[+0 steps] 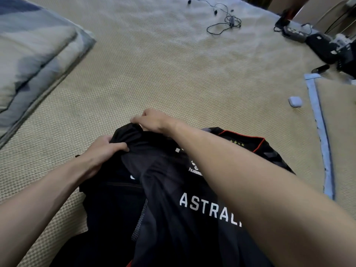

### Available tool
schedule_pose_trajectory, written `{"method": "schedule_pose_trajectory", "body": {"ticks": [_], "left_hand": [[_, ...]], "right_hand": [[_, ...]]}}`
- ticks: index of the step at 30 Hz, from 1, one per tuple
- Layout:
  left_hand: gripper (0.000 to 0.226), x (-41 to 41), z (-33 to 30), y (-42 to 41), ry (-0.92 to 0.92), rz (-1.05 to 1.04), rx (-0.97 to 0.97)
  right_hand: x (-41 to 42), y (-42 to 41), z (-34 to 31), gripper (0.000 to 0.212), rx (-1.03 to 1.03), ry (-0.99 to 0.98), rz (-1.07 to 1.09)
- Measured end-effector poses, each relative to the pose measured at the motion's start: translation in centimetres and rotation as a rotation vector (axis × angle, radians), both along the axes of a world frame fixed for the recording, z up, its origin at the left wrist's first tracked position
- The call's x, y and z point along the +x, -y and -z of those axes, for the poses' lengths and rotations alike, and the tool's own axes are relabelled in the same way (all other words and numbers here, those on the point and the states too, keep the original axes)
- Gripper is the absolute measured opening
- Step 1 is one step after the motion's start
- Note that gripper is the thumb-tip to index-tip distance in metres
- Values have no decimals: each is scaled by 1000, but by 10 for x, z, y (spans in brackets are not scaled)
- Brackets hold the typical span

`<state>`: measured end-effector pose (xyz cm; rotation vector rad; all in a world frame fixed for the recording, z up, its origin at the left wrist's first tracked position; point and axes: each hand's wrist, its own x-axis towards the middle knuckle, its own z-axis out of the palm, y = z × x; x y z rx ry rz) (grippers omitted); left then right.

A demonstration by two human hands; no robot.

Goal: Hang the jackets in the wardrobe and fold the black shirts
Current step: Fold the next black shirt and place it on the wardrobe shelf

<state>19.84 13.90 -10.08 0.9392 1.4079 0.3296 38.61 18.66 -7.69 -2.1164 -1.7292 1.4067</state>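
Note:
A black shirt [169, 199] with white lettering and a red-trimmed collar lies on the woven beige mat [154, 74] in front of me. Other dark cloth [111, 205] is bunched under its left side. My left hand [100, 153] grips a fold of the black fabric at the upper left of the pile. My right hand [154, 120] pinches the top edge of the same bunched fabric, just above and to the right of the left hand. My right forearm crosses over the shirt's chest and hides part of the lettering.
A grey and cream quilt [32, 53] lies along the left. A tangled black cable [223, 20] sits at the far middle. Black devices [323, 45] crowd the far right. A small white case [295, 101] rests beside a blue-edged mat [319, 122].

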Motion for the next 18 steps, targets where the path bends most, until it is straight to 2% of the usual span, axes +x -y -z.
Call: {"method": "schedule_pose_trajectory", "body": {"ticks": [2,5,7,10,13,18], "left_hand": [[22,-4,3,-2,53,-97,38],[43,-10,2,-2,165,-193,27],[51,-14,1,-3,169,-218,24],[54,-20,-1,1,157,-189,-4],[49,-24,1,7,125,-133,-76],[54,-36,-3,13,168,-200,-93]], "right_hand": [[5,1,-5,50,-41,82,-64],[16,3,-5,26,-87,110,-120],[21,4,-5,21,-104,6,-61],[19,0,-1,27,37,-115,89],[5,-5,7,20,209,-39,76],[-13,11,18,16,260,45,14]]}}
